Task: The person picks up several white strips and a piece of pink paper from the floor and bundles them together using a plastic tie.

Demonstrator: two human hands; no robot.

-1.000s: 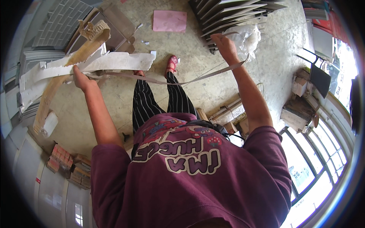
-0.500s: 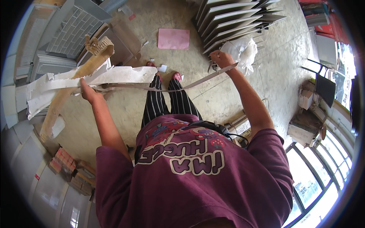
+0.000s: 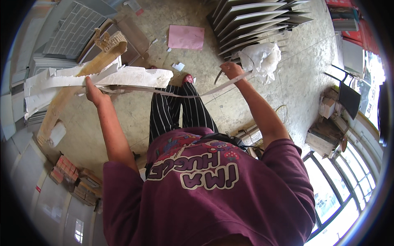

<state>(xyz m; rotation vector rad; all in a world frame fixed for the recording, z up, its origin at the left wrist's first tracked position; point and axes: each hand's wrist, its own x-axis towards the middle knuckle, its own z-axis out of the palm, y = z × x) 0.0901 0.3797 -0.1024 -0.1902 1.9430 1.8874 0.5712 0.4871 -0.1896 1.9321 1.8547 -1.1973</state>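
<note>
My left hand (image 3: 95, 93) is closed round a bundle of torn cardboard strips. White torn pieces (image 3: 139, 76) reach toward my legs and out to the left, and a brown corrugated strip (image 3: 61, 104) crosses them, curled at its far end. A long thin greyish strip (image 3: 180, 95) sags from the bundle across my legs to my right hand (image 3: 232, 70). My right hand is closed on that strip, whose loose end curls past the fingers. Beside it is a crumpled clear plastic bag (image 3: 262, 59); whether the hand also holds the bag I cannot tell.
A pink sheet (image 3: 186, 37) and white paper scraps (image 3: 178, 66) lie on the concrete floor ahead. A rack of upright panels (image 3: 250, 24) stands at far right. Brick-patterned boards (image 3: 74, 30) lean at far left. A black chair (image 3: 349, 98) and boxes (image 3: 322, 139) are right.
My right hand has drawn slightly left and nearer, letting the strip sag a little more. My left hand's bundle has shifted slightly. My legs have moved, as in a step.
</note>
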